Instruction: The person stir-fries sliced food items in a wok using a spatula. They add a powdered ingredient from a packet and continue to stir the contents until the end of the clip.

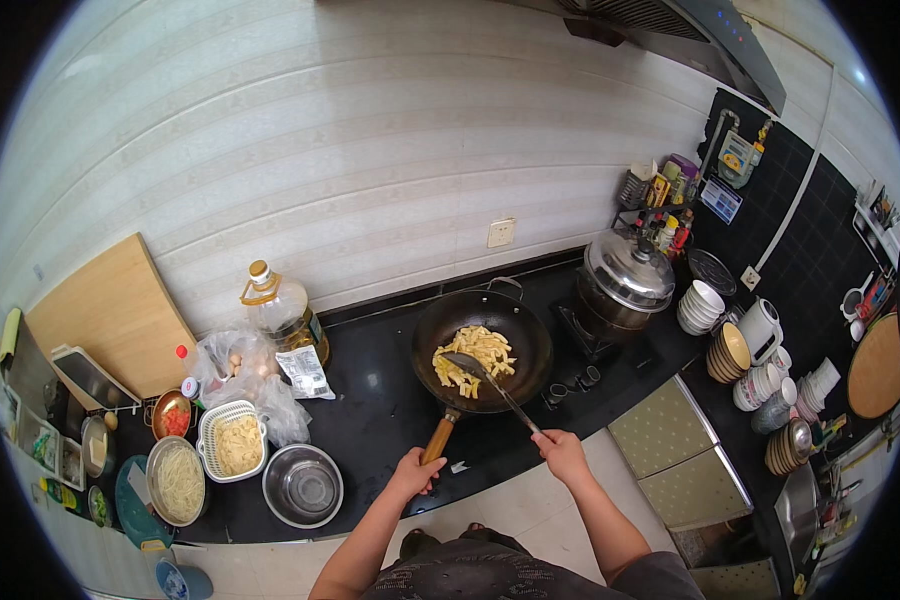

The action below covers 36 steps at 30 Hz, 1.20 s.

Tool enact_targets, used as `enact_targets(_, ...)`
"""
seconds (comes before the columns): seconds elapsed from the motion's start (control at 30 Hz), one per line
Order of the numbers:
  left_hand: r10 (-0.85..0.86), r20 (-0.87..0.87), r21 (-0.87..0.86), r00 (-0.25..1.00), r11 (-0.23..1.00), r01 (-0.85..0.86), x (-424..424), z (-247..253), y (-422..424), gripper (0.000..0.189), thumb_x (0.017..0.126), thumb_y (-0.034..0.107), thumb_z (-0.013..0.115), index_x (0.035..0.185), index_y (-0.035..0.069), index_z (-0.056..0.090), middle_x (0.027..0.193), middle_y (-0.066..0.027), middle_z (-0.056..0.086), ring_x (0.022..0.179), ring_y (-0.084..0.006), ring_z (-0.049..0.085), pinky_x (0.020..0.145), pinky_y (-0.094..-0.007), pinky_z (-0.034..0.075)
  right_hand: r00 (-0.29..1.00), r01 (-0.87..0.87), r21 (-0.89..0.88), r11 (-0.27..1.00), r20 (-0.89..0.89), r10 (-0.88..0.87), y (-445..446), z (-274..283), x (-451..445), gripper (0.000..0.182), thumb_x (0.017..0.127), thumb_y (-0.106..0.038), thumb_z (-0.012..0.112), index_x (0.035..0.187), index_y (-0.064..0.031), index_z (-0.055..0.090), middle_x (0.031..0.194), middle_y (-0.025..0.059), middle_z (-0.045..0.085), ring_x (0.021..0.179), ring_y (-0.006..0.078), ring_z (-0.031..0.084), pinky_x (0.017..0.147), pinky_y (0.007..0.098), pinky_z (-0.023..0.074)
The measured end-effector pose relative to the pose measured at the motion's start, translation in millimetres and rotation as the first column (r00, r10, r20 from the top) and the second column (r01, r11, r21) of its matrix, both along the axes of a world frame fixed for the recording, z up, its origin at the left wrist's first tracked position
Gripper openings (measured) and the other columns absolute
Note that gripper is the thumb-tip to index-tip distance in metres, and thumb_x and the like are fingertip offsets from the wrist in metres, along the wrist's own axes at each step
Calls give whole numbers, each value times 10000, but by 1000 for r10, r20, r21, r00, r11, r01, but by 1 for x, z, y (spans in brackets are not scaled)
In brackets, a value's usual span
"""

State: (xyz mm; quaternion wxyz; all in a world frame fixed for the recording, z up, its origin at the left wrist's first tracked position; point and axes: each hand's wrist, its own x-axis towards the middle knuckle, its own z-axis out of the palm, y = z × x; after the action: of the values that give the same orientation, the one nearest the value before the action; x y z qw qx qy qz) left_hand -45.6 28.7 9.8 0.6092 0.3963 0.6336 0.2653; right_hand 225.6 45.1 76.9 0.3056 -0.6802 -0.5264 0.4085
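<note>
A dark wok (534,352) stands on the black stove, tilted slightly towards me, with pale yellow strips of food (487,346) gathered in its middle. My left hand (415,474) grips the end of its wooden handle (440,439). In my right hand (562,454) is the shaft of a metal spatula (511,402); its blade rests over the near-left part of the strips. What the strips are I cannot tell. The lower surface of the blade is hidden.
A lidded steel pot (624,285) stands right of the wok. Stacked bowls (700,306) line the right counter. To the left are an empty steel bowl (303,486), a white basket (204,442), a bowl of shreds (178,480), an oil bottle (285,304) and a cutting board (112,315).
</note>
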Motion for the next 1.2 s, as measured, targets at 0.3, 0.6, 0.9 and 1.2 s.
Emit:
enact_targets(0.3,11,14,-17,1000,1000,-11,0,-5,1,408,802,260,661,1050,13,452,653,-39,541,429,-95,471,371,-236,400,952,-34,-142,989,-306,-11,-4,-5,-2,213,849,-217,589,898,-25,666,606,-6,519,524,72,450,484,214,366)
enact_targets(0.6,27,2,-5,1000,1000,-27,0,-3,0,426,797,256,663,1071,0,461,637,-38,543,412,-94,462,357,-237,394,971,69,157,985,217,-102,-8,9,13,302,816,-275,602,952,-8,637,642,97,593,600,163,562,576,303,433)
enact_targets(0.9,17,-5,-1,1000,1000,-17,0,-7,1,390,793,268,670,1020,22,469,656,-35,548,432,-92,475,366,-228,398,948,160,-34,987,-274,-163,27,-30,12,242,836,-214,597,896,15,649,607,27,549,540,107,497,507,253,393)
enact_targets(1.2,37,12,5,999,999,-37,1,-5,0,440,801,248,659,1091,-13,455,633,-40,547,404,-91,453,352,-231,386,978,190,250,949,39,-206,37,-44,5,270,826,-229,602,878,34,633,579,57,542,529,137,497,507,285,391)
